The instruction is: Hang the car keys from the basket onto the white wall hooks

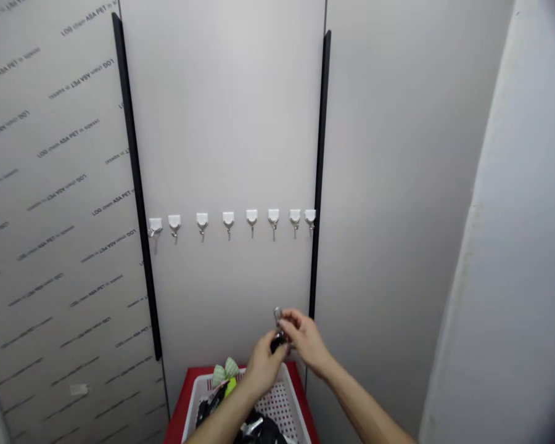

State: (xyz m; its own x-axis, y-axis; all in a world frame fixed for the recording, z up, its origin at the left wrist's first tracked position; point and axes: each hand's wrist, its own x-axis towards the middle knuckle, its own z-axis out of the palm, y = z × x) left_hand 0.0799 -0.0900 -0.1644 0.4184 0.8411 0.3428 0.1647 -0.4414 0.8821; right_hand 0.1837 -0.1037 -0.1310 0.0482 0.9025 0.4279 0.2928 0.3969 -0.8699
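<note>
Both my hands meet above the front of a white basket (pixel 300 425), close to the grey panel. My left hand (pixel 264 365) is closed around the black part of a small keychain (pixel 277 341). At the upper end of it, a silver metal loop (pixel 277 313) sticks up. The fingers of my right hand (pixel 303 339) pinch the metal part just below that loop. Fingers cover much of the keychain, so its full shape is hidden.
A row of several white hooks (pixel 228 220) is stuck on the grey panel (pixel 231 123) between two long black handles (pixel 322 154). The basket rests on a red surface (pixel 178 419). In it lie black items (pixel 263 428) and a green checked bow (pixel 226 371).
</note>
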